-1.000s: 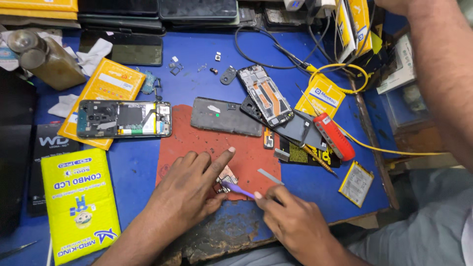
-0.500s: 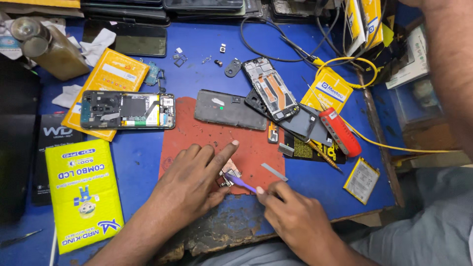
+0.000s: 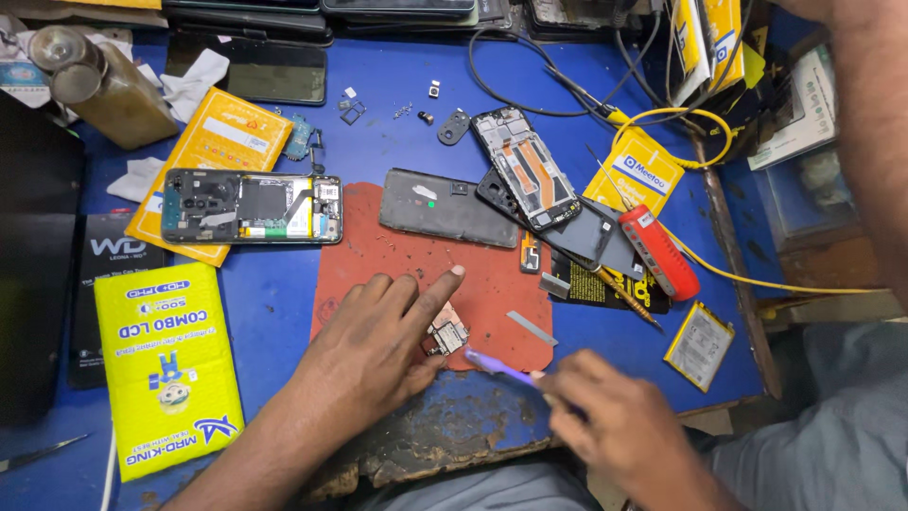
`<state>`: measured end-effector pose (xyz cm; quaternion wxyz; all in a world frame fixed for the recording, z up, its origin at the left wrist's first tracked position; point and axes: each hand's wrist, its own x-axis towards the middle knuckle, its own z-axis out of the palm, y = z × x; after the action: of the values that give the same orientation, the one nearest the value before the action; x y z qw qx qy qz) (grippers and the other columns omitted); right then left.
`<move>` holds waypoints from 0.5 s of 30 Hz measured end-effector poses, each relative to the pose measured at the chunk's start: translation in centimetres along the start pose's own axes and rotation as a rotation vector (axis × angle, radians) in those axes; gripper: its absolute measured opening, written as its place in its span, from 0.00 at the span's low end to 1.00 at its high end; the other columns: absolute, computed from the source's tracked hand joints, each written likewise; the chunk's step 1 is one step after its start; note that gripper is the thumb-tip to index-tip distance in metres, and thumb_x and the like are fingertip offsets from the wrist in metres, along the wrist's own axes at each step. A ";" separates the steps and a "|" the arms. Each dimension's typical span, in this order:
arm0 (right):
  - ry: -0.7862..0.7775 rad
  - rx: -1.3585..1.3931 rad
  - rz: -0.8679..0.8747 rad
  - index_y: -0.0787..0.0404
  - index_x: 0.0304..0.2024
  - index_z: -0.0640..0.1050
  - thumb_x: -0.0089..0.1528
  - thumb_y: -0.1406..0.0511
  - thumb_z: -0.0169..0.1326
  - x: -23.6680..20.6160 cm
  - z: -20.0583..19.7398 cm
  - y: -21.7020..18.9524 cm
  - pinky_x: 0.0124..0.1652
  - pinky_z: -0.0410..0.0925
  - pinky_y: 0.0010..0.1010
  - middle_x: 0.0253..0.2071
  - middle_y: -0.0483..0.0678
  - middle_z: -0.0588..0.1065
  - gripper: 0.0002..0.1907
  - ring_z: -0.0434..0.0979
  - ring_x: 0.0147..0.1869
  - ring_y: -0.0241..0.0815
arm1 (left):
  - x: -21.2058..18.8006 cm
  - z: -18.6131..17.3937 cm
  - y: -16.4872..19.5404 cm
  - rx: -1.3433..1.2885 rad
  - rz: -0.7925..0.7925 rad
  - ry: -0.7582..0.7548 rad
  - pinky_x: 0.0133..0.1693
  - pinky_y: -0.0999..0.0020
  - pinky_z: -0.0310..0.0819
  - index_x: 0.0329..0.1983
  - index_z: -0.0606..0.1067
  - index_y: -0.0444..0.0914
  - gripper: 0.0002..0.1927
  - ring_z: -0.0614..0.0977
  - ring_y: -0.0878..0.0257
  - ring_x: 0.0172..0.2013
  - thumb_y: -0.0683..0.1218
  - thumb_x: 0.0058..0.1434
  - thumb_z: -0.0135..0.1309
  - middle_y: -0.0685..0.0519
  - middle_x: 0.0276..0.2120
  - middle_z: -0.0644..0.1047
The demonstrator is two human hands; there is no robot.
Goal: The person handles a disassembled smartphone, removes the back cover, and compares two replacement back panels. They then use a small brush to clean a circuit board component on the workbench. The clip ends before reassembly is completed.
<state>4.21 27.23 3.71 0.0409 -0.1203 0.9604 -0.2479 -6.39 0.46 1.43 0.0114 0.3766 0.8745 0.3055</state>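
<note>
My left hand [image 3: 378, 345] lies flat on a red work mat [image 3: 378, 255], its thumb and forefinger pinning a small circuit board [image 3: 446, 335]. My right hand [image 3: 615, 426] grips a thin purple tool [image 3: 499, 365] whose tip touches the board's lower right edge. Beyond the mat lie an opened phone with its insides showing [image 3: 251, 206], a dark grey back cover [image 3: 448, 207] and a bare phone frame [image 3: 525, 167].
A red screwdriver [image 3: 657, 251] and a flat battery [image 3: 700, 345] lie at the right. Yellow packets [image 3: 165, 364], a glass bottle [image 3: 104, 85], cables and small loose parts crowd the blue bench. Another person's arm [image 3: 865, 132] reaches in at the top right. The bench's front edge is chipped.
My right hand has slid a little right and down with the purple tool, still at the board. The left hand stays pressed on the board.
</note>
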 end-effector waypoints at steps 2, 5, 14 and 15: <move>0.091 0.123 0.098 0.60 0.42 0.82 0.54 0.68 0.63 0.4 -0.8 0.3 0.29 0.73 0.33 0.33 0.46 0.77 0.13 0.80 0.31 0.43 | 0.0 0.0 0.0 0.008 -0.011 -0.007 0.44 0.52 0.69 0.70 0.61 0.38 0.48 0.73 0.49 0.41 0.50 0.46 0.68 0.46 0.40 0.71; 0.272 0.097 0.092 0.64 0.39 0.81 0.54 0.69 0.63 2.2 -2.6 1.1 0.26 0.69 0.32 0.30 0.49 0.77 0.11 0.78 0.28 0.41 | 0.0 -0.1 0.1 0.013 -0.012 -0.011 0.44 0.52 0.68 0.71 0.61 0.38 0.47 0.73 0.49 0.41 0.49 0.47 0.67 0.45 0.40 0.71; 0.551 -0.280 -0.346 0.68 0.46 0.75 0.73 0.68 0.60 17.2 -9.3 7.0 0.48 0.71 0.45 0.45 0.59 0.75 0.08 0.77 0.49 0.59 | 0.2 -0.5 0.1 -0.007 -0.016 -0.034 0.46 0.51 0.68 0.70 0.62 0.39 0.45 0.73 0.48 0.44 0.50 0.49 0.67 0.45 0.44 0.71; 0.590 -0.335 -0.393 0.68 0.45 0.74 0.72 0.68 0.59 19.3 -9.7 7.7 0.48 0.71 0.48 0.50 0.61 0.75 0.08 0.77 0.51 0.62 | 0.2 -0.6 0.0 -0.016 -0.015 -0.038 0.46 0.51 0.68 0.70 0.62 0.39 0.45 0.73 0.48 0.44 0.50 0.49 0.67 0.45 0.45 0.71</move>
<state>-17.44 33.45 8.07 -0.3052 -0.2305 0.9168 -0.1147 -6.64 0.28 1.95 0.0334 0.3756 0.8745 0.3052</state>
